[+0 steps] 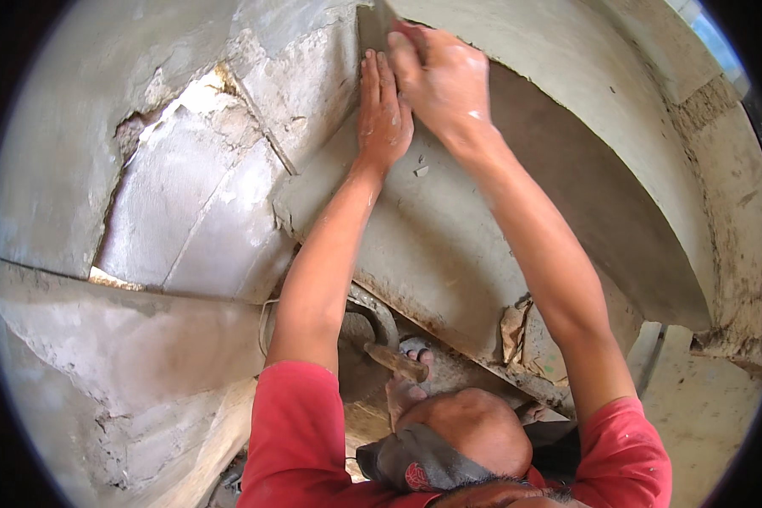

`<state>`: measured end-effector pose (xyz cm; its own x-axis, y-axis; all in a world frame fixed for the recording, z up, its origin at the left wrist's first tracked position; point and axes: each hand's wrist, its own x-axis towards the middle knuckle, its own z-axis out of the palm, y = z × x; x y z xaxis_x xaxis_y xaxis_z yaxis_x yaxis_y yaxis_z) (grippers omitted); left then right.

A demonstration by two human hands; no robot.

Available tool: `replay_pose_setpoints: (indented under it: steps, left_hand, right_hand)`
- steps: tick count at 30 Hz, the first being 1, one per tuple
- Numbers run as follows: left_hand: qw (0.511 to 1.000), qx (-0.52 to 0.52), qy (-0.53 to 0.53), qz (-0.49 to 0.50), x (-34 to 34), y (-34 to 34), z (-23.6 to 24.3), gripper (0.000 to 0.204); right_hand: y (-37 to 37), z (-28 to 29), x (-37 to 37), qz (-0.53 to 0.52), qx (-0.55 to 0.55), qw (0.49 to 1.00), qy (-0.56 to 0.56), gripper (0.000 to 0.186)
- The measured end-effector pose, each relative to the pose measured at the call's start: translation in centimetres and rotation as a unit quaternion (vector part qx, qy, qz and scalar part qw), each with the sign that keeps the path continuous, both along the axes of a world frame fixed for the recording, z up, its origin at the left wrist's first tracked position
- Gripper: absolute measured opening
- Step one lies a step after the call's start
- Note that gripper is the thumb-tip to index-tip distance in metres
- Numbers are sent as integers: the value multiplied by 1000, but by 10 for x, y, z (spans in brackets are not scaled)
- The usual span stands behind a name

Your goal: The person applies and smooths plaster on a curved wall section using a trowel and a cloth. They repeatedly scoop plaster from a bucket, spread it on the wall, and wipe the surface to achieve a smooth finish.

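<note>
Closed around the handle of a red-handled tool [408, 32], the right hand [444, 80] was up at the top of the view, the tool's blade blurred and partly cut off by the upper edge; just beside it, the left hand [384, 118] was open and empty, its fingers straight and laid along the corner between wall and panel. From the left, a grey wall [55, 169] ended in a ragged broken edge around a paler recessed patch [186, 195], crossed by thin lines. Below and right of this, partly hidden by the left forearm, was a round container [383, 320] with a thick grey rim — its inside looked dark, and what it held could not be told. A rounded wooden handle [396, 361] slanted just beside the rim. Between the forearms, a broad sloping grey panel [432, 241] gave open width, narrowing upward to the corner where both hands worked; a small chip [421, 170] lay on it below them. Near the panel's lower edge, beside the right forearm, was a crumpled brown scrap [514, 330]. Farther right, a curved slab [626, 102] bounded the space — its lower edge sweeping down above a shadowed face [593, 186].
</note>
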<state>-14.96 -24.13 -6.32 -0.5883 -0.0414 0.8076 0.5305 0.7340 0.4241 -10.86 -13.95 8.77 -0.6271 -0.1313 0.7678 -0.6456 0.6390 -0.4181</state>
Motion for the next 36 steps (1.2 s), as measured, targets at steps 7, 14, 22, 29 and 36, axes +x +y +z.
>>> replay_pose_setpoints:
  steps: [7,14,22,29,36]
  left_hand:
    - [1000,4,-7,-10,3,-1,0,71]
    - [1000,6,-24,-10,6,0,3,69]
    - [999,21,-30,-9,4,3,1,70]
    - [1000,2,-19,-9,4,2,3,69]
    - [1000,14,-20,-1,1,3,1,69]
  right_hand:
    - [20,-22,2,-77,-13,996,39,26]
    - [106,-45,61,-139,-89,986,7,18]
    - [154,-46,132,-119,-236,964,14,15]
    - [144,-39,89,-127,-54,990,20,11]
    - [202,-43,170,-198,-135,970,36,14]
